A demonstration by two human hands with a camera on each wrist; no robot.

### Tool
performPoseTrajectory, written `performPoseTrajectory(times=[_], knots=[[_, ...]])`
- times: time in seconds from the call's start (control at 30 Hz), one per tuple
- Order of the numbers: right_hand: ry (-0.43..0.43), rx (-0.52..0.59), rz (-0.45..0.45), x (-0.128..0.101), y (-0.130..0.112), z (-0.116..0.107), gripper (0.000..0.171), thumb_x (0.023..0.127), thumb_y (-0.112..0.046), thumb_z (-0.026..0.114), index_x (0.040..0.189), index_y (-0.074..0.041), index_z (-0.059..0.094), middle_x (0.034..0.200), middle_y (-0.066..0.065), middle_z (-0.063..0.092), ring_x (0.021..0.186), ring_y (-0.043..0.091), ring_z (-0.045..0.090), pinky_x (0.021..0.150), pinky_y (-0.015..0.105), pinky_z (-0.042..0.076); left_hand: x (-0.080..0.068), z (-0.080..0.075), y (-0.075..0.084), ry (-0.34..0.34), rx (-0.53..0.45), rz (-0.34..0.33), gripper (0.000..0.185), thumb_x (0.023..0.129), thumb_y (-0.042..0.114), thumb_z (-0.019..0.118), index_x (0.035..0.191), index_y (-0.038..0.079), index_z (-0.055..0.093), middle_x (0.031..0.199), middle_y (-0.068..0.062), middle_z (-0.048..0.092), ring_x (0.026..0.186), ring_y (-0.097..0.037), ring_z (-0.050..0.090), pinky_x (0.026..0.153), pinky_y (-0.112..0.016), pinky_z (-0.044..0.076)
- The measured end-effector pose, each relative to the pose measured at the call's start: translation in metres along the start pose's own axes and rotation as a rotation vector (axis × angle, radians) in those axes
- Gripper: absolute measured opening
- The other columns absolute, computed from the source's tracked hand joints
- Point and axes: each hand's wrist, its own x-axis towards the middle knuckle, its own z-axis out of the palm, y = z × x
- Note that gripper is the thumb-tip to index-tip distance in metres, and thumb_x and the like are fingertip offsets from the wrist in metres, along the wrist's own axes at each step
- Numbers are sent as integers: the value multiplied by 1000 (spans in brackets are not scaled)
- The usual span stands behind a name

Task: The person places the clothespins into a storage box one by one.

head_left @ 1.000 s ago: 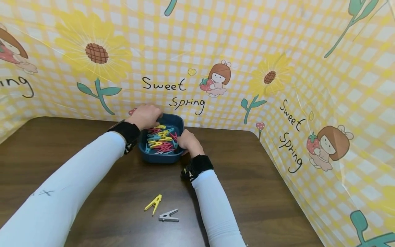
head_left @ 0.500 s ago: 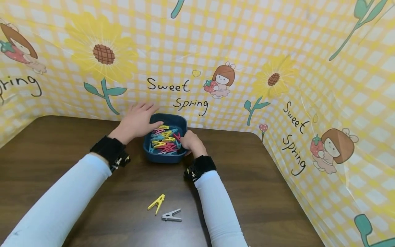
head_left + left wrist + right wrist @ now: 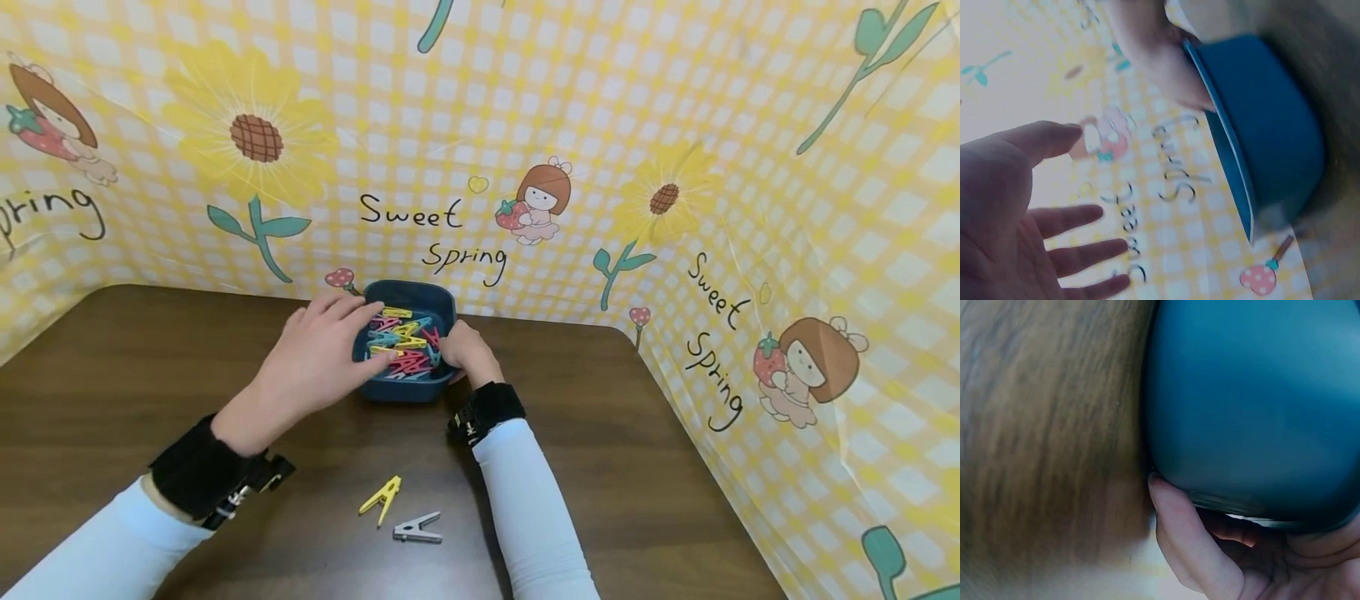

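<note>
A dark blue bowl (image 3: 408,293) stands at the back of the brown table (image 3: 660,467), filled with several coloured clothespins (image 3: 405,343). My left hand (image 3: 324,360) hovers over the bowl's left side with straight, spread fingers and holds nothing. In the left wrist view the left hand (image 3: 1022,219) shows as an open palm beside the bowl (image 3: 1266,125). My right hand (image 3: 461,348) grips the bowl's right rim. Seen from the right wrist, the thumb (image 3: 1179,540) curls under the bowl (image 3: 1254,394). A yellow clothespin (image 3: 381,496) and a grey clothespin (image 3: 416,527) lie on the table nearer to me.
A yellow checked backdrop (image 3: 675,125) with sunflowers and "Sweet Spring" lettering closes off the back and right of the table. Both forearms wear white sleeves and black wrist straps. Bare wood stretches to the left and right of the bowl.
My left hand opened, left the bowl's far left rim and drew back toward me, fingers spreading. The right hand and the bowl stayed put.
</note>
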Motion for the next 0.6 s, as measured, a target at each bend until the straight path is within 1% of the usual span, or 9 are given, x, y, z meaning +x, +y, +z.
performPoseTrajectory(times=[0.07, 0.1, 0.2, 0.27, 0.37, 0.43, 0.53, 0.6], knots=[[6, -1, -1, 1, 0, 0, 48, 117, -24, 48, 157, 0, 42, 146, 26, 61, 82, 32, 80, 63, 39, 68, -10, 3, 6, -9, 1, 8, 73, 99, 51, 76, 154, 6, 60, 154, -27, 61, 143, -51, 55, 114, -72, 50], [5, 0, -1, 1, 0, 0, 48, 117, -24, 48, 158, -1, 42, 147, 26, 61, 82, 32, 80, 63, 39, 68, -16, 6, 9, -19, 0, 10, 73, 98, 52, 77, 152, 6, 61, 152, -27, 63, 141, -51, 57, 111, -73, 52], [-16, 5, 1, 0, -2, -3, 48, 117, -24, 47, 157, 0, 42, 146, 26, 61, 85, 32, 80, 63, 39, 69, -34, 17, 18, -84, -1, 4, 74, 94, 54, 80, 147, 6, 65, 145, -26, 68, 133, -49, 64, 101, -72, 59], [-26, 14, 0, -1, -3, -5, 45, 117, -24, 48, 155, 1, 45, 144, 26, 62, 86, 32, 79, 63, 39, 69, -44, 24, 25, -148, -3, -5, 75, 91, 57, 83, 144, 6, 68, 141, -24, 71, 125, -46, 68, 94, -68, 63], [-30, 21, -1, -1, -3, -7, 43, 117, -23, 48, 151, 2, 47, 140, 26, 63, 86, 31, 78, 62, 39, 68, -54, 33, 33, -242, -13, -20, 78, 85, 59, 88, 139, 6, 70, 133, -22, 73, 115, -39, 70, 89, -61, 67], [-33, 22, 0, -1, -3, -8, 42, 117, -23, 48, 150, 2, 49, 139, 26, 63, 85, 31, 78, 62, 39, 68, -58, 37, 38, -319, -19, -35, 79, 82, 60, 89, 137, 5, 71, 132, -21, 73, 114, -38, 70, 90, -59, 67], [-44, 17, 4, -1, -3, -8, 41, 117, -24, 48, 149, 2, 49, 138, 25, 64, 85, 31, 78, 63, 40, 69, -62, 43, 42, -432, -48, -43, 80, 80, 58, 91, 135, 3, 71, 131, -20, 73, 115, -37, 71, 94, -61, 66], [-46, 17, 5, 0, -3, -7, 42, 116, -24, 48, 149, 2, 49, 138, 25, 64, 84, 31, 78, 63, 39, 69, -63, 46, 43, -493, -88, -48, 77, 80, 54, 92, 133, 2, 72, 126, -18, 75, 110, -34, 71, 93, -61, 66]])
